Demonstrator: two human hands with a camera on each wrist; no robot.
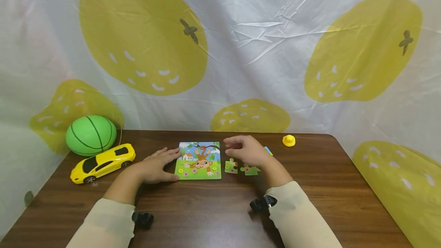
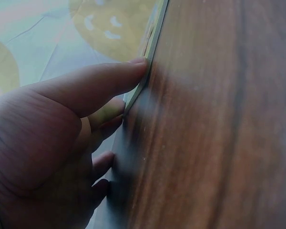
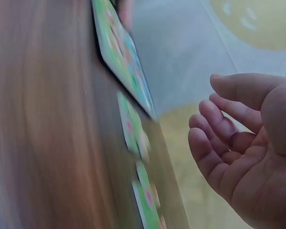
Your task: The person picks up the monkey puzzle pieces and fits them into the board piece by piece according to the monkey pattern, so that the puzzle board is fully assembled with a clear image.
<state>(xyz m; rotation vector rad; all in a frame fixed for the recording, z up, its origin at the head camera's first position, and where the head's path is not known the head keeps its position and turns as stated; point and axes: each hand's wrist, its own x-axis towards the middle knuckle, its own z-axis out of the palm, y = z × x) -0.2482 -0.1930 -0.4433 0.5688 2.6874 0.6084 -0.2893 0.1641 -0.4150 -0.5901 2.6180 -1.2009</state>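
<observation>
A square jigsaw puzzle board (image 1: pixel 198 162) with a monkey picture lies flat in the middle of the table. My left hand (image 1: pixel 156 165) rests at its left edge, thumb at the near corner and fingers spread along the side. Above the table, just right of the board, my right hand (image 1: pixel 246 150) hovers with fingers loosely bent and nothing between them. Below it lie a puzzle piece (image 1: pixel 231 166) and another green piece (image 1: pixel 250 170) with a pink flower. A blue-edged piece (image 1: pixel 268 150) shows partly behind the right hand.
At the left stand a yellow toy car (image 1: pixel 103 163) and a green ball (image 1: pixel 91 135). A small yellow rubber duck (image 1: pixel 288 140) sits near the back edge on the right. Behind the brown table (image 1: pixel 193 213) hangs a white curtain (image 1: pixel 241 60) with yellow fruit prints.
</observation>
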